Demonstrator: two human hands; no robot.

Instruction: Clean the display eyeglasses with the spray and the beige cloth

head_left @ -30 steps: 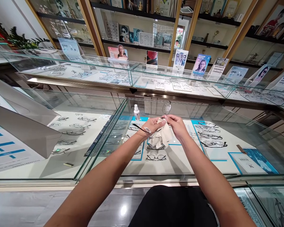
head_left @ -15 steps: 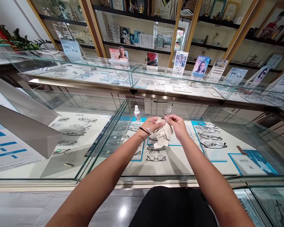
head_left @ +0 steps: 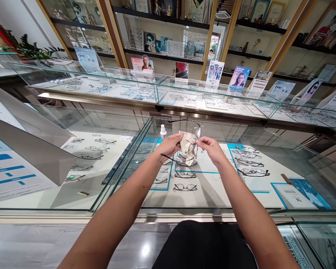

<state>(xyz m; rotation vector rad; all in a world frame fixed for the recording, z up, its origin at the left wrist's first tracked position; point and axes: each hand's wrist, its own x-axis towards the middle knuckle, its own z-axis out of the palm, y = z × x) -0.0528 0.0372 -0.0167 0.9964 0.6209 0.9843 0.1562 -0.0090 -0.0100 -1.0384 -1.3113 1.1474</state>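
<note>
Above the glass counter, my left hand (head_left: 171, 145) is closed on a crumpled cream cleaning cloth (head_left: 188, 148), which hangs down from the fingers. My right hand (head_left: 211, 148) pinches a pair of thin-framed eyeglasses (head_left: 196, 131) near the middle of the frame. The glasses stand tilted on end, one lens up, beside and partly in front of the cloth. One dark temple reaches left over the cloth; another dark temple shows by my left wrist. A small white bottle (head_left: 163, 131) stands just behind my left hand.
Under the counter's glass (head_left: 212, 194) lie rows of eyeglasses (head_left: 185, 187) on white and blue cards. A large white-and-blue folded board (head_left: 22, 160) stands at the left. Behind, a second glass case (head_left: 112, 89) carries several upright display cards (head_left: 239, 77).
The glasses have turned and moved left and down, so both temples now show. My left hand has moved slightly up and left with the cloth, which is less bunched.
</note>
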